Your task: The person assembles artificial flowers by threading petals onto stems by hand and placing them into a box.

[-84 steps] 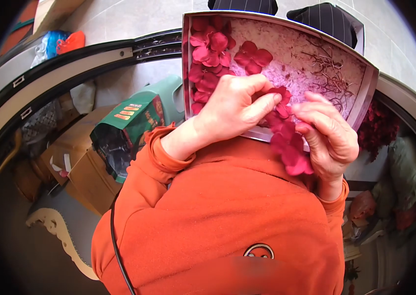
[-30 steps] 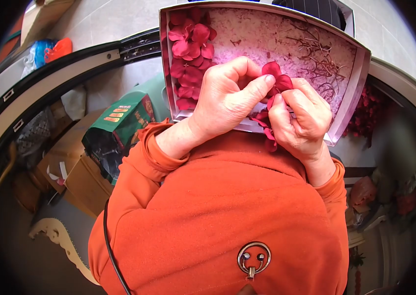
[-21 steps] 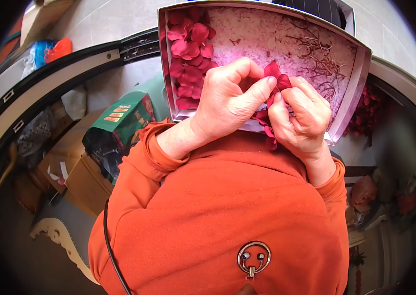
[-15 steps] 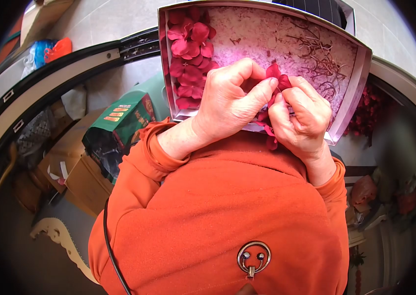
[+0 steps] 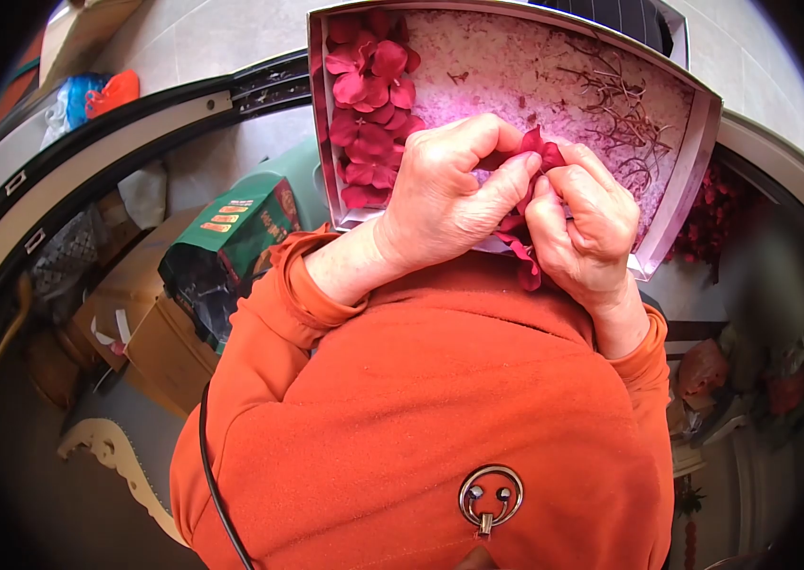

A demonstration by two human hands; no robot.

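1. Red fabric flower cluster (image 5: pixel 527 204) sits pinched between both hands, just over the near rim of the shallow box (image 5: pixel 701 161)
2. Left hand (image 5: pixel 449 195) is curled shut on the cluster, its thumb pressing the petals from the left while its fingers fold over the top
3. Right hand (image 5: pixel 584 223) is likewise closed on the cluster, its fingertips meeting the left thumb at the upper petals, so the grip of each hand bears on the same bloom
4. Part of the cluster pokes up above the fingertips, inside the box; a loose petal hangs below the hands, outside the near rim and against the orange sleeve (image 5: pixel 312 275)
5. Inside the box, a column of red flowers (image 5: pixel 368 104) lies along the left wall, well apart from the held cluster
6. Dry brown twigs (image 5: pixel 625 104) lie toward the box's far right corner, on its pink-stained floor
7. Left of the box, lower down, stands a green carton (image 5: pixel 231 237), with brown cardboard boxes (image 5: pixel 150 332) beside it
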